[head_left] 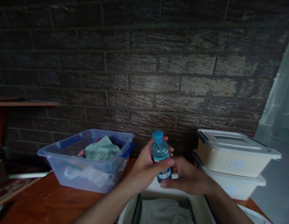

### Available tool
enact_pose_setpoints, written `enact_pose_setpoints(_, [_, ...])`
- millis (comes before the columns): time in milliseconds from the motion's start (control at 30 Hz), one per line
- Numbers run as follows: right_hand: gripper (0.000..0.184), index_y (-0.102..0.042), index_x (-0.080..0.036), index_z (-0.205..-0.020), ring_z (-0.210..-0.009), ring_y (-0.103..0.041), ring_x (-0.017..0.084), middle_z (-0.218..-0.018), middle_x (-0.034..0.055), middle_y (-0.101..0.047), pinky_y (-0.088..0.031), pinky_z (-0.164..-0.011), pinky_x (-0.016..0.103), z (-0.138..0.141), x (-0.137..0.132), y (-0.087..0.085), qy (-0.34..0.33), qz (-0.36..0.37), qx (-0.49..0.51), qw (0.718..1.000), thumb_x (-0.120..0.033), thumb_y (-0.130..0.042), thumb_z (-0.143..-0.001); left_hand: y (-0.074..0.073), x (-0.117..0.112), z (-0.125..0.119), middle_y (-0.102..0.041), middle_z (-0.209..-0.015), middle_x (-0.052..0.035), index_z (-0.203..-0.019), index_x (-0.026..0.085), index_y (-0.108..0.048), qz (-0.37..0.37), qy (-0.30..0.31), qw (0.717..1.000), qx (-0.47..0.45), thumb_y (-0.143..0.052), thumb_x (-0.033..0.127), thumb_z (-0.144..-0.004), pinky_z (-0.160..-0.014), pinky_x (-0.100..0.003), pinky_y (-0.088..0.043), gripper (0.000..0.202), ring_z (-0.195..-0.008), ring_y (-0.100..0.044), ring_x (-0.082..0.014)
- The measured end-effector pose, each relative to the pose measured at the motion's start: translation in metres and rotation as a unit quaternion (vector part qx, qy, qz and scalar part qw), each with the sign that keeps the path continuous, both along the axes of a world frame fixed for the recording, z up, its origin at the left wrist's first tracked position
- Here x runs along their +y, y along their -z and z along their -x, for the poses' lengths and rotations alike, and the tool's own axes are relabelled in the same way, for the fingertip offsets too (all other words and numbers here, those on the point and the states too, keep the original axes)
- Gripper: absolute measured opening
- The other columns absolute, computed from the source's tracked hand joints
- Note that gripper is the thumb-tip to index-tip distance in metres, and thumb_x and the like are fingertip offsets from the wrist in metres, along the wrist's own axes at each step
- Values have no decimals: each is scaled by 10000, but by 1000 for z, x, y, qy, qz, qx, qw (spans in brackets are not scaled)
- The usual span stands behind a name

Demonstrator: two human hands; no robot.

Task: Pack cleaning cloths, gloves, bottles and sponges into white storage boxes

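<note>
Bottle (161,151) held near upright by open bin (198,203); left hand (145,160) wraps body, right hand (186,175) pinches near base, apparently for steadiness; blue cap (158,136) uppermost, likely limiting spills

Bottle (159,150): see-through teal-blue, darker towards its base
Bottle cap (157,137): solid bright blue (the most vivid patch here)
Bottle label (161,157): turquoise, with a white strip low down
Storage tub (65,175), left of the bottle: translucent, tinted violet-blue, with deeper blue latches
Nubbly cloth (101,151), left of the bottle: pale mint green, finely mottled
Stacked lidded boxes (230,163), right of the bottle: cream bodies, greyish-white lids, charcoal handles
Folded fabric (166,211), below the bottle: plain greyish beige
Tabletop (48,203), left of the bottle: reddish-brown wood
Brick wall (142,62), behind the bottle: blackish brown, streaked paler, gridded by grey-green mortar lines
</note>
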State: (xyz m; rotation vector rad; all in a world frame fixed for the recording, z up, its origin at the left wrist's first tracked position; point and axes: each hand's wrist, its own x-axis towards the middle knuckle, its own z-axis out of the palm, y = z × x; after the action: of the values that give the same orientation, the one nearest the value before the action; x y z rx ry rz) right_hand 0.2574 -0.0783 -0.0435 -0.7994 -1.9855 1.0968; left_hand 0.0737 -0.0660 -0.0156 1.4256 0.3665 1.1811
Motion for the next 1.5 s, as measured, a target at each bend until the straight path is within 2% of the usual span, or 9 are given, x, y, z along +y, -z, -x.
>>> enact_pose_setpoints(167, [276,-656,-164,-1062,-901,-631,196,-1001,27,-689,-523,-795,294,-4,-2,-12,32,-81,-46,995,-154,-730,-797,-1,-9,1,-672,-1152,-66,-1184,209,-590,-130,31,987,84,-813,164,-789,-916,-339,-512,456,-1053,-646,-223])
enact_pose_setpoints(267, [296,-641,-175,-1000,-860,-613,177,-964,4,-673,-506,-778,273,-7,-2,-17,74,-163,-66,982,-56,-685,-732,-5,-17,2,-665,-1151,-53,-1149,200,-614,-209,21,967,146,-805,87,-758,-934,-334,-497,449,-1062,-633,-220])
enact_pose_setpoints(367, [302,-621,-182,-934,-854,-609,175,-954,0,-659,-484,-749,261,-9,-1,-19,118,-210,-88,967,-21,-665,-683,-9,-22,2,-648,-1242,-43,-1180,223,-611,-253,12,952,172,-736,-11,-756,-985,-320,-479,501,-1126,-614,-205])
enact_pose_setpoints(467, [257,-609,-187,-892,-841,-610,166,-927,-4,-647,-476,-741,257,-8,-2,-21,127,-223,-99,961,-15,-642,-704,-10,-24,3,-630,-1299,-34,-1210,242,-599,-263,11,947,185,-674,-89,-729,-1005,-307,-472,589,-1173,-595,-197])
enact_pose_setpoints(600, [223,-603,-192,-877,-845,-623,161,-907,-8,-644,-489,-785,264,-6,-4,-23,124,-225,-89,962,-28,-658,-736,-8,-22,3,-639,-1255,-30,-1189,234,-594,-268,9,943,198,-657,-112,-704,-1000,-300,-476,598,-1168,-596,-196])
enact_pose_setpoints(733, [332,-643,-197,-989,-932,-647,180,-1004,11,-674,-495,-914,297,-7,-3,-24,116,-229,-88,962,-18,-682,-713,-7,-21,2,-640,-1223,-28,-1173,233,-591,-277,7,939,202,-653,-109,-701,-998,-298,-477,586,-1161,-597,-194])
enact_pose_setpoints(900, [495,-663,-216,-1137,-1028,-654,190,-1175,35,-687,-492,-963,302,-9,-2,-22,109,-242,-86,960,-5,-694,-690,-6,-21,2,-635,-1236,-28,-1200,250,-591,-292,2,934,205,-681,-89,-704,-1020,-309,-463,607,-1174,-588,-199])
enact_pose_setpoints(1200, [560,-625,-236,-1258,-1066,-673,196,-1106,23,-689,-515,-935,292,-12,1,-21,114,-242,-89,959,-39,-694,-738,-7,-20,5,-621,-1312,-51,-1230,264,-611,-310,-4,921,235,-712,-35,-722,-1012,-328,-476,598,-1193,-587,-222])
enact_pose_setpoints(1500, [379,-643,-205,-1094,-1038,-676,187,-1051,22,-688,-508,-910,274,-9,-3,-25,115,-263,-89,954,-24,-647,-761,-6,-19,4,-608,-1309,-21,-1236,281,-579,-312,-2,915,256,-714,-59,-729,-1051,-295,-447,625,-1237,-566,-197])
